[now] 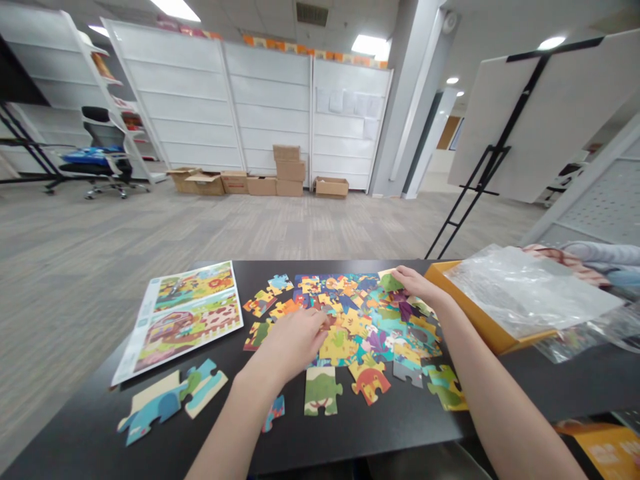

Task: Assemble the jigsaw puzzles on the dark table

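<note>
A spread of jigsaw puzzle pieces (350, 323) lies on the black table, many overlapping. My right hand (417, 285) pinches a green and cream puzzle piece (390, 281) at the far right of the pile. Over the pile's left part, my left hand (296, 337) is closed, its fingertips bent down among the pieces; what they grip, if anything, is hidden. Nearer to me lie a green tree piece (321, 391) and an orange animal-face piece (370, 380). Some joined blue and green pieces (173, 400) rest at the left.
A picture sheet (187, 313) with farm animals lies at the table's left. To the right stands a yellow box (440, 277) with clear plastic wrapping (530, 287) over it. Beyond the table are a whiteboard stand (470, 193), cardboard boxes (289, 172) and an office chair (100, 157).
</note>
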The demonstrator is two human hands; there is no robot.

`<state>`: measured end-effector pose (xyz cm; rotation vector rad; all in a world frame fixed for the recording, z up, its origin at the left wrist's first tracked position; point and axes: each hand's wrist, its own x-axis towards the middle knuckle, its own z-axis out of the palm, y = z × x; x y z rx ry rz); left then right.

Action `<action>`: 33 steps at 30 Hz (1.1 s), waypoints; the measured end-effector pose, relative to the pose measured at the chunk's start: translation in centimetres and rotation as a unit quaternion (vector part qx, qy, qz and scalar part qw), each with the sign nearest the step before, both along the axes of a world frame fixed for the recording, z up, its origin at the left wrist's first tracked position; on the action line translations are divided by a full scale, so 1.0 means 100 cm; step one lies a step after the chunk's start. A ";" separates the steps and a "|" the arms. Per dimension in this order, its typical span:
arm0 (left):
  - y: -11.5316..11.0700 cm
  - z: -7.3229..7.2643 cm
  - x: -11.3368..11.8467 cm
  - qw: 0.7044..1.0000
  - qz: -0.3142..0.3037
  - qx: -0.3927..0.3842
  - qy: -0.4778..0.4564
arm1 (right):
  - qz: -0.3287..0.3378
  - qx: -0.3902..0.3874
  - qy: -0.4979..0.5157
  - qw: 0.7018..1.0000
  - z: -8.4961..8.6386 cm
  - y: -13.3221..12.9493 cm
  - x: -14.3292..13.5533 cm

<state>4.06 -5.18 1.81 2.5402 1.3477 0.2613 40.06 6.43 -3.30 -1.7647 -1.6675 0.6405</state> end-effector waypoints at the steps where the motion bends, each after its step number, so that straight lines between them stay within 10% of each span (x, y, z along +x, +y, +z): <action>1: 0.001 0.001 -0.001 1.000 0.005 0.004 0.000 | -0.008 0.000 0.005 1.000 0.001 0.000 0.001; 15: 0.004 0.003 0.004 1.000 0.000 -0.003 -0.016 | -0.077 0.059 -0.089 0.991 -0.005 0.006 0.007; 33: 0.005 0.008 -0.011 0.999 0.039 -0.012 -0.001 | 0.007 0.044 -0.170 0.984 0.001 -0.008 0.007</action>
